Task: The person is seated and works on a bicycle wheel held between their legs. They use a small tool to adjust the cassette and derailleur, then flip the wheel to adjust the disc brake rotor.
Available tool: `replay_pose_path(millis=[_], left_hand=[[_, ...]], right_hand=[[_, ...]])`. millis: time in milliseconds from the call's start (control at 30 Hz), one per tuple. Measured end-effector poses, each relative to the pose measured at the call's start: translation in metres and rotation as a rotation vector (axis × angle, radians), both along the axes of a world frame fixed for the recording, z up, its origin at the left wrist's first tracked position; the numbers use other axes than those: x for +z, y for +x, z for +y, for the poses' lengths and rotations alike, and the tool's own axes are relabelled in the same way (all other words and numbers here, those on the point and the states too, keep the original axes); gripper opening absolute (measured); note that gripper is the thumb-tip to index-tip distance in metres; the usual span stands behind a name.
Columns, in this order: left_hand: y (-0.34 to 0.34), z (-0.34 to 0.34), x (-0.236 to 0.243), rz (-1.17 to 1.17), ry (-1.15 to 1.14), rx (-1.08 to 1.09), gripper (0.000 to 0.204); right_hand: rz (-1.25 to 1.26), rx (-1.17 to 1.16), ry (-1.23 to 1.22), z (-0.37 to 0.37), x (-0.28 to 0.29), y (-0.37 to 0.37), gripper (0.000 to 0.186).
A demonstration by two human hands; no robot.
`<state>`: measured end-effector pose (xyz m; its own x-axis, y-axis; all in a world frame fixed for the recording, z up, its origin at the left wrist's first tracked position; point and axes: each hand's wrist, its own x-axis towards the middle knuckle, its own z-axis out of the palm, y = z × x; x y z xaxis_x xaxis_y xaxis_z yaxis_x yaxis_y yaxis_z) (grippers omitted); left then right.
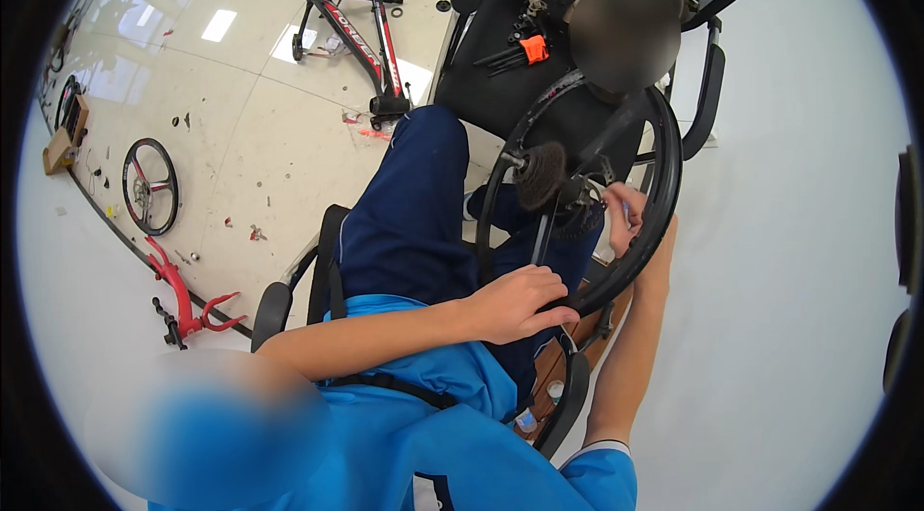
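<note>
A black bicycle wheel (666, 165) stands tilted over my lap, its far side over a black chair seat. My left hand (525, 304) is closed on the near part of the rim, fingers curled over it. Inside the wheel, by the hub, my right hand (624, 219) has its fingers bent together in a pinch. What they hold, if anything, is too small to make out. A dark round cluster of sprockets (539, 176) sits left of the hub. My right wrist passes beside the rim.
Across from me, the black office chair (462, 97) carries dark tools with an orange piece (534, 49). A black-and-red bicycle frame (356, 39) lies on the tiled floor at left. Farther left are a small wheel (151, 187), a red fork (183, 294) and scattered small parts.
</note>
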<state>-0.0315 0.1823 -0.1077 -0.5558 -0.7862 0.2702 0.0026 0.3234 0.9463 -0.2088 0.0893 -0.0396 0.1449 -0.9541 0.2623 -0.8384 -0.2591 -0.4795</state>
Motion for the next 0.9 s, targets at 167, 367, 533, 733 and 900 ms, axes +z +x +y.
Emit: replay_pose_path(millis=[167, 367, 533, 733, 900], left_hand=[[0.000, 0.001, -0.002, -0.015, 0.013, -0.003, 0.043], [-0.001, 0.002, 0.000, -0.002, 0.015, -0.005, 0.043], [0.000, 0.000, 0.002, 0.001, 0.030, -0.018, 0.044], [0.001, 0.001, 0.003, -0.016, 0.039, -0.016, 0.043], [0.006, -0.001, 0.004, -0.017, 0.090, -0.075, 0.035]], right_hand=[[-0.030, -0.113, -0.188, -0.001, -0.007, -0.002, 0.007], [-0.175, 0.052, 0.353, 0.016, -0.015, -0.016, 0.008], [-0.036, 0.193, 0.201, 0.010, -0.012, -0.004, 0.005], [0.049, -0.134, -0.099, 0.001, -0.002, -0.014, 0.010], [-0.213, -0.183, -0.011, 0.017, -0.003, -0.021, 0.014]])
